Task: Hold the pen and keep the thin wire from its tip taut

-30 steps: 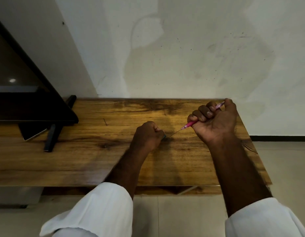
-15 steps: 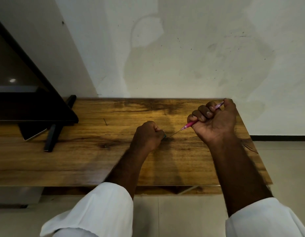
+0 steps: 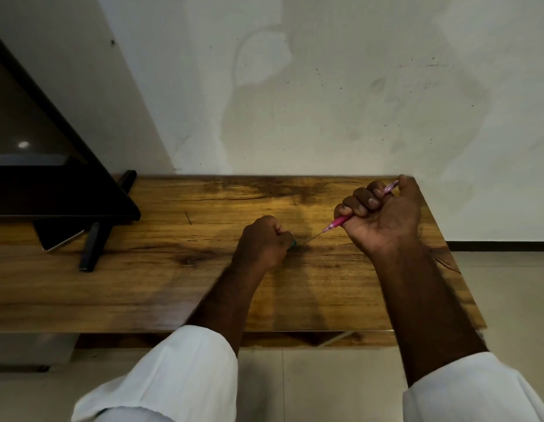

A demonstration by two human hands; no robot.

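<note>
My right hand (image 3: 383,214) grips a slim pink tool (image 3: 337,223) in a fist, its thin metal tip slanting down and left toward my left hand. Curled into a fist, my left hand (image 3: 264,242) rests on the wooden table (image 3: 142,287) and holds a small teal object (image 3: 293,243), of which only a sliver shows at the fingers. The tool's tip ends just right of that object; whether they touch I cannot tell. Both forearms come from white sleeves at the bottom.
A black screen (image 3: 51,184) on a black stand leg (image 3: 94,248) occupies the table's left end, with a phone (image 3: 62,237) lying under it. A stained white wall rises behind the table. The table's right edge drops to a tiled floor (image 3: 508,300).
</note>
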